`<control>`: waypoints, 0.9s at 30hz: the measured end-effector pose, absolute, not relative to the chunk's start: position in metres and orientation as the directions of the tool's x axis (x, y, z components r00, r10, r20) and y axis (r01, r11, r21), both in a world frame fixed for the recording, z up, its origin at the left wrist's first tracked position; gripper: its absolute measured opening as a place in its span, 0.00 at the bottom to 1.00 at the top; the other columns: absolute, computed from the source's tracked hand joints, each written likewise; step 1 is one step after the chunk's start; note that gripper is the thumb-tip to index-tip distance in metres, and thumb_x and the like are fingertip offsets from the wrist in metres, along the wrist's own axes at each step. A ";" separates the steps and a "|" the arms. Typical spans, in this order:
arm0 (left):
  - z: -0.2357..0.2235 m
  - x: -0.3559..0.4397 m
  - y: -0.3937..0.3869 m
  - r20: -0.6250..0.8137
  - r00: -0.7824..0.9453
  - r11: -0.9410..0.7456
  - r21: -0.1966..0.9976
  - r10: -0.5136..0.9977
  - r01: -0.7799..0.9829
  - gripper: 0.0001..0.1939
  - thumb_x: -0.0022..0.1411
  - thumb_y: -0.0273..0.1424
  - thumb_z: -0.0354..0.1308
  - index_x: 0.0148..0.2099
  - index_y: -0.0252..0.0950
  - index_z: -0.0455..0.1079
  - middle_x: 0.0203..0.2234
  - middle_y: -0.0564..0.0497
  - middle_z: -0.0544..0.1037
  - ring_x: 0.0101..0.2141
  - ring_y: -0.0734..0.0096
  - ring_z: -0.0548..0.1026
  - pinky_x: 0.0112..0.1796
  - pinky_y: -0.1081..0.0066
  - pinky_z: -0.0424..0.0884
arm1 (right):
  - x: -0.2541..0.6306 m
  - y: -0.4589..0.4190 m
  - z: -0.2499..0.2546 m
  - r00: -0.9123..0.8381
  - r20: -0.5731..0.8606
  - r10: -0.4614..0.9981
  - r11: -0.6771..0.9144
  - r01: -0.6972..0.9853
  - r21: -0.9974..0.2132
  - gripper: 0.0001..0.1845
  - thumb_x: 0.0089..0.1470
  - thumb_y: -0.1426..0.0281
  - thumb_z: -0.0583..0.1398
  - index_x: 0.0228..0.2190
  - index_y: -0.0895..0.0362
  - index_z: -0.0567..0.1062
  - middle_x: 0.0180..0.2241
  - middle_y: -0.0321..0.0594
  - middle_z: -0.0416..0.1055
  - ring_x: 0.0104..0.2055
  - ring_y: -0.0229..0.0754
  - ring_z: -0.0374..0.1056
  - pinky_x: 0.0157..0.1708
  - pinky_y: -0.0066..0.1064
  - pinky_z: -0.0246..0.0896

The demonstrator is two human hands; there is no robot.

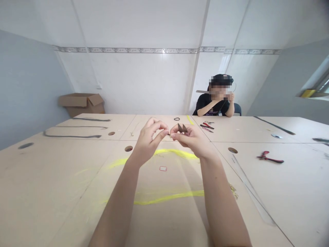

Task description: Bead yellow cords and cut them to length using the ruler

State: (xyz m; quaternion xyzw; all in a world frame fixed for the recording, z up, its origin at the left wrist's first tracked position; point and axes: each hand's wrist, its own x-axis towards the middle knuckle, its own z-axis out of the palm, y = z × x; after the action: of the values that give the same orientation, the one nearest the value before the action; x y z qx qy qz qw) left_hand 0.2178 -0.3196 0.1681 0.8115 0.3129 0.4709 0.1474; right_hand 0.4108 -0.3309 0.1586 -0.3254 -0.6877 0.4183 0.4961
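Bare forearms [115,206] come nearest; beyond yellow strands [171,197], the left hand [152,134] pinches a tiny piece [170,135], the right hand [192,139] grips dark snips [182,128].

We take this for a small craft workroom: pale desks [295,185] with round cable holes [129,148] stand together as one broad worktop, and spread over it we find red-handled pliers [271,159], dark-bladed snips [180,128], a transparent ruler [252,188] and bundles of yellow fibre [169,198]. Across from us another person [203,103] sits at the far edge, and a cardboard box [82,103] stands near the plain tiled wall [128,79].
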 end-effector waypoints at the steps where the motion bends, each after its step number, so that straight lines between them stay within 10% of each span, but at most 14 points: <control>1: 0.168 0.218 -0.320 0.690 0.350 -0.770 0.520 0.634 0.370 0.10 0.71 0.36 0.55 0.37 0.39 0.72 0.36 0.52 0.70 0.41 0.70 0.69 0.47 0.68 0.67 | 0.410 -0.330 0.159 -0.295 0.393 0.871 0.413 0.004 -0.911 0.11 0.56 0.63 0.65 0.31 0.57 0.73 0.22 0.29 0.59 0.20 0.29 0.44 0.21 0.28 0.37; 27: 0.167 0.219 -0.322 0.757 0.310 -0.796 0.430 0.575 0.427 0.11 0.71 0.39 0.55 0.38 0.40 0.72 0.38 0.50 0.66 0.41 0.67 0.69 0.48 0.66 0.69 | 0.407 -0.329 0.155 -0.292 0.386 0.875 0.362 -0.135 -0.922 0.13 0.57 0.61 0.66 0.29 0.57 0.74 0.16 0.26 0.48 0.19 0.29 0.39 0.21 0.29 0.31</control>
State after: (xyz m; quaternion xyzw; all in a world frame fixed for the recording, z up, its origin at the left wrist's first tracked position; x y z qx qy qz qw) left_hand 0.2191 -0.3224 0.1674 0.8058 0.3108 0.4985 0.0745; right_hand 0.4073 -0.3289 0.1555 -0.2888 -0.6407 0.4854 0.5201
